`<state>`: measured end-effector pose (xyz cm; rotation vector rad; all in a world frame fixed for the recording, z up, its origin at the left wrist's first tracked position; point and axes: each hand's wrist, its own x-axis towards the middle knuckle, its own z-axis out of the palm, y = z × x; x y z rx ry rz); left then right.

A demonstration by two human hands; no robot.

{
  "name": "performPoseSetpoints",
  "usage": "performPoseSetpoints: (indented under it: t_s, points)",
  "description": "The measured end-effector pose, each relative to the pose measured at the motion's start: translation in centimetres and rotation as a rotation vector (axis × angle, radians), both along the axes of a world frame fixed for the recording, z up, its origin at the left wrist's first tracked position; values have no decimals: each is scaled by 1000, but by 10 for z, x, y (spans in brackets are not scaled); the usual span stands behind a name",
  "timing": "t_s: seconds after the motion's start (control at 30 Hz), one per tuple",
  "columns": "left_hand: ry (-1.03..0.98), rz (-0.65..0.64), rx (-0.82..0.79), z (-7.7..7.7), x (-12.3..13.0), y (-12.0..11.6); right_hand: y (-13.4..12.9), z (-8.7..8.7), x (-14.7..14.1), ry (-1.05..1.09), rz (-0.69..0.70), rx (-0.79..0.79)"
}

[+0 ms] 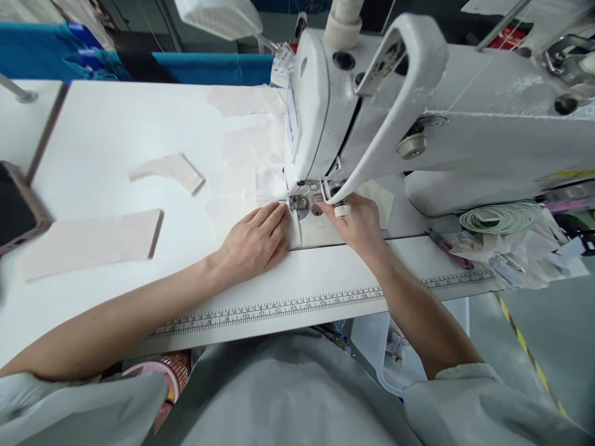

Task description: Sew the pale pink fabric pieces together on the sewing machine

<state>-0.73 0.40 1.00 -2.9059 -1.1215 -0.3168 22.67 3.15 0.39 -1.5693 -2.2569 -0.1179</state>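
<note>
A white sewing machine (320, 111) stands before me, its presser foot (297, 201) low over the metal needle plate. Left of the foot, my left hand (255, 241) is closed on a thin white fabric piece (294, 232), fingers pressed together and fingertips beside the foot. The thumb is tucked out of sight. My right hand (360, 223) is on the other side of the foot, thumb and fingers drawn together behind the wire guard. What they pinch, if anything, is hidden. A pale fabric piece (382, 201) lies beyond this hand.
Cut fabric pieces, one curved (170, 172) and one long (97, 241), lie at left near a dark block (18, 207). A printed ruler (297, 308) follows the front edge. Thread snips (449, 249), a green coiled cord (499, 218) and scraps are at right. A plastic bin (381, 353) stands below.
</note>
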Motion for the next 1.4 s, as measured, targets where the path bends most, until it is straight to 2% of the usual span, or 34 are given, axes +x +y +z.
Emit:
performPoseSetpoints:
  t_s: [0.17,0.43,0.5,0.63,0.7,0.8,1.0,1.2,1.4]
  points:
    - [48,7,18,2,2,-1,3,-3,1,19,-31,28]
    - [4,2,-9,3,0,-1,-7,1,4,48,25,-31]
    - [-12,-2,37,5,-1,-3,-13,6,4,93,100,-77]
    - [-94,-63,187,11,-2,-13,-23,17,4,131,345,-197]
    - [-122,-94,207,13,-1,-17,-24,20,3,105,463,-208]
    - [-109,-112,196,13,-1,-20,-24,18,1,73,562,-161]
    - [-121,-155,267,9,-2,-18,-32,6,4,89,578,-49]
    - [-217,-115,177,9,-1,-12,-37,5,5,44,602,29]
    - [-136,-152,219,7,-1,-9,-36,5,4,7,591,47]
